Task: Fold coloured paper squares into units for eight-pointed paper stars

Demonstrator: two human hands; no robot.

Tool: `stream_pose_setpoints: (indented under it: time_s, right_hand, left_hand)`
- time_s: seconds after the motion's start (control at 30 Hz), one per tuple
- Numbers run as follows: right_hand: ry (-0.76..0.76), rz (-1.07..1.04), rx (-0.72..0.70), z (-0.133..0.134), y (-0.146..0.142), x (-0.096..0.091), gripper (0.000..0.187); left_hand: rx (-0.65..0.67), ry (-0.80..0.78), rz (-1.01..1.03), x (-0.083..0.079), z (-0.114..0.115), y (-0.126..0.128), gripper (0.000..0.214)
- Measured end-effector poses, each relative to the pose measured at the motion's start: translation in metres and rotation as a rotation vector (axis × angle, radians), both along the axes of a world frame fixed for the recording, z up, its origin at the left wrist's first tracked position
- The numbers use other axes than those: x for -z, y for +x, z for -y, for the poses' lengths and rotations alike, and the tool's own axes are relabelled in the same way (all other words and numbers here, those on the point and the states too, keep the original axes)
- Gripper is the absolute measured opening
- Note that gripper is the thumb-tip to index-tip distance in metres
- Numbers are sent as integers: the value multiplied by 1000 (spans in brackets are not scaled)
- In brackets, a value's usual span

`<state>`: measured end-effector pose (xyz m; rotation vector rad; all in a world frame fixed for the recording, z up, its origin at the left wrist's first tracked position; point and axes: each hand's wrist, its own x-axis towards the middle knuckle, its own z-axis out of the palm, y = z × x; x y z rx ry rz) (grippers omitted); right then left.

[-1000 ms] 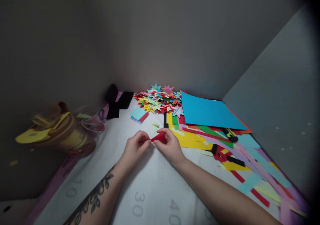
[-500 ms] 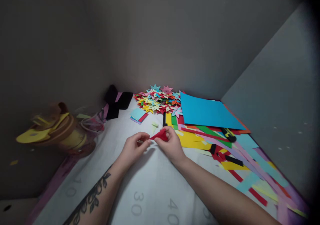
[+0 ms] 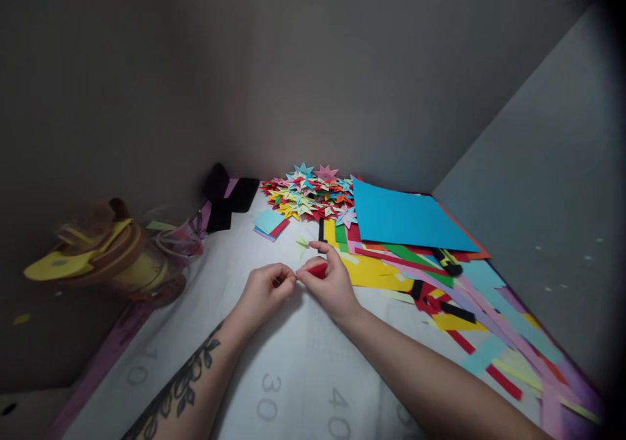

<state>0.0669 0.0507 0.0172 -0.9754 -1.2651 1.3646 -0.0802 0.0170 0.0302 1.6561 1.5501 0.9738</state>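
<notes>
Pinched between my two hands over the white sheet is a small folded piece of red paper (image 3: 319, 270), mostly covered by fingers. My right hand (image 3: 328, 282) grips it between thumb and fingers, with the index finger raised. At its left tip, the thumb and fingertips of my left hand (image 3: 270, 289) are closed together. A pale green folded paper piece (image 3: 302, 242) lies just beyond my hands. Farther back sits a short stack of coloured paper squares (image 3: 270, 222), light blue on top.
Folded paper stars (image 3: 308, 195) form a heap by the back wall. Right of them lie a blue sheet (image 3: 411, 218), a yellow-black cutter (image 3: 447, 262) and scattered paper strips (image 3: 489, 322). Black pieces (image 3: 243, 195) lie at back left. A clay pot (image 3: 124, 251) stands at the left edge.
My fingers have closed further over the red paper, so less of it shows. My right index finger has lifted off it. My left fingertips have moved slightly nearer my right thumb.
</notes>
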Motion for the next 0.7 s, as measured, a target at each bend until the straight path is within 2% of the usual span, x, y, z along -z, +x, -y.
stream_pose_setpoints:
  time_s: [0.2, 0.27, 0.37, 0.43, 0.5, 0.6, 0.7]
  right_hand:
    - [-150, -172, 95, -14, 7, 5, 51]
    - [-123, -193, 189, -19, 11, 9, 48]
    - [22, -145, 292, -21, 13, 15, 35]
    - [155, -43, 244, -19, 11, 17, 24]
    - [241, 43, 124, -15, 9, 17, 20]
    - [235, 67, -54, -9, 6, 16, 18]
    - [203, 100, -125, -7, 6, 14, 15]
  left_hand:
    - [9, -39, 16, -5, -2, -10, 12]
    - [-19, -81, 68, -4, -3, -14, 12]
    - [-108, -162, 197, 0, -6, -19, 13]
    - [-158, -210, 310, 2, -7, -20, 15]
    - [-161, -239, 412, 4, -8, -21, 18]
    - [-116, -285, 499, 3, -8, -18, 20]
    - [-92, -306, 535, 2, -8, -14, 20]
